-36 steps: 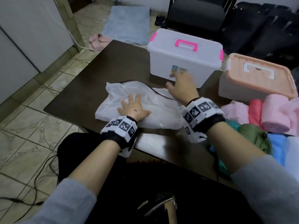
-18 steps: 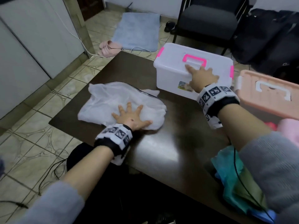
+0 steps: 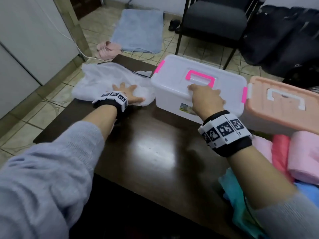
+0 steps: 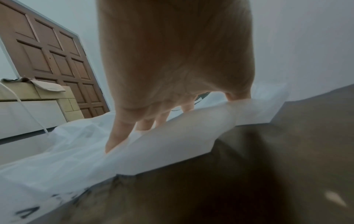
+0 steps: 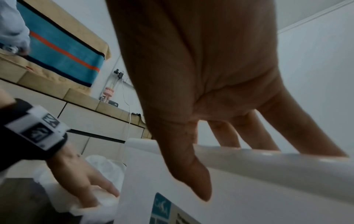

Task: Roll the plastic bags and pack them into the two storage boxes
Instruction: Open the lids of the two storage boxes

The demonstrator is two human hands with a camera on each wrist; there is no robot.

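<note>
A crumpled white plastic bag (image 3: 103, 78) lies at the table's far left corner, partly over the edge. My left hand (image 3: 127, 94) presses flat on its near right part with fingers spread; the left wrist view shows the left hand (image 4: 172, 75) with straight fingers on the bag (image 4: 95, 151). A white storage box (image 3: 181, 73) with a pink handle and clips stands closed beside the bag. My right hand (image 3: 205, 97) rests on its lid just below the handle. In the right wrist view my right hand (image 5: 201, 91) has fingers over the lid and thumb down the front wall (image 5: 153, 174).
A second box with an orange lid (image 3: 259, 104) stands closed to the right. Pink rolled bags (image 3: 303, 157) and loose teal and blue bags (image 3: 238, 200) lie at the right. The dark table (image 3: 155, 152) is bare in the middle. A black chair (image 3: 214, 19) stands behind.
My right hand went from the box's front wall onto its lid. The left hand slid the white bag away to the table's far left corner, and the box now stands right beside it.
</note>
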